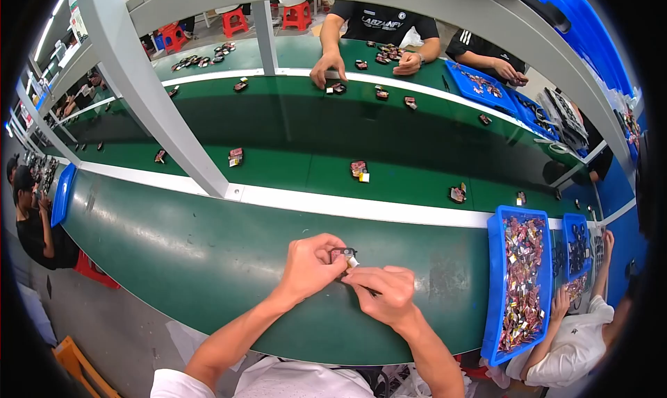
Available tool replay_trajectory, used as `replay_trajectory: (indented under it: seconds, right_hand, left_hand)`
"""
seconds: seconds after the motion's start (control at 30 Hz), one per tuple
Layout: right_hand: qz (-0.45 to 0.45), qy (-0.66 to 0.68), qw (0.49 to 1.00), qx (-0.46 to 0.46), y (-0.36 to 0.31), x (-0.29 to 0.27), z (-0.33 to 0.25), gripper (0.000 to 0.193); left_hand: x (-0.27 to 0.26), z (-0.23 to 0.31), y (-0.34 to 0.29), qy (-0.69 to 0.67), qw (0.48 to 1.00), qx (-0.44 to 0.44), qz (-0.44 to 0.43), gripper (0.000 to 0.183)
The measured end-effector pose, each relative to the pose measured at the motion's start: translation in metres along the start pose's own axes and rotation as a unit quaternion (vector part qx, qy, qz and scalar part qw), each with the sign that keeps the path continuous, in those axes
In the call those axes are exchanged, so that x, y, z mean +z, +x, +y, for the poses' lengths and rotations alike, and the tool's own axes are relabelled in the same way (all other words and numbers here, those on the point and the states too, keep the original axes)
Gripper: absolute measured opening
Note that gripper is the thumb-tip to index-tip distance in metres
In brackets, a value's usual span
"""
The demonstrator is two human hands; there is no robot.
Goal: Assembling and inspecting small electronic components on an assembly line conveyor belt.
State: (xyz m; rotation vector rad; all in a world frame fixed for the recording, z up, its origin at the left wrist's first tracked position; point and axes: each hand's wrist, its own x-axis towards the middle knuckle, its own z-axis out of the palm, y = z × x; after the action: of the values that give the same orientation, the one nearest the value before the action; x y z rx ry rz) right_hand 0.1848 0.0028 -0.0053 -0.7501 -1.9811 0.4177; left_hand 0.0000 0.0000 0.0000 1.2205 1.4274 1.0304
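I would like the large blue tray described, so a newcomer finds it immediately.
Follow the near green worktop to the right, past the person's right hand. There lies the large blue tray; unlike the smaller blue tray beyond it, it is heaped with pinkish parts.

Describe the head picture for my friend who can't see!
The left hand holds a small black-framed part, the right hand touching it, above a green worktable. A blue tray heaped with parts stands at right; beyond a white rail, similar parts lie on another green surface.
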Motion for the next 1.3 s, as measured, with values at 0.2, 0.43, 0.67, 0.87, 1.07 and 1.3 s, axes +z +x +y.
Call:
replay_trajectory:
  seconds: [0.2, 0.43, 0.67, 0.87, 1.07, 1.3]
  right_hand:
    - [-0.001, 0.003, 1.000, 0.000, -0.001, 0.001, -0.001, 0.024]
    - [0.025, 0.017, 0.999, 0.012, 0.003, -0.002, -0.001, 0.022]
    - [0.019, 0.028, 0.999, 0.024, 0.002, -0.002, -0.002, 0.020]
    - [0.008, 0.010, 1.000, 0.004, -0.001, 0.001, 0.001, 0.020]
    - [0.018, -0.009, 1.000, -0.014, 0.002, -0.006, 0.006, 0.020]
    - [0.121, 0.005, 0.991, 0.053, 0.011, -0.016, 0.001, 0.021]
  left_hand:
    - [0.006, 0.006, -0.004, 0.042, 0.999, 0.010, 0.020, 0.017]
    - [-0.003, 0.012, -0.004, -0.023, 0.999, 0.008, -0.047, 0.017]
    - [-0.001, 0.018, -0.006, -0.017, 0.998, -0.017, -0.052, 0.018]
    - [0.005, 0.010, -0.004, 0.009, 1.000, -0.014, -0.026, 0.015]
    - [0.004, 0.016, 0.007, 0.054, 0.998, -0.005, -0.043, 0.014]
    - [-0.063, -0.014, 0.111, 0.148, 0.979, 0.057, 0.129, 0.009]
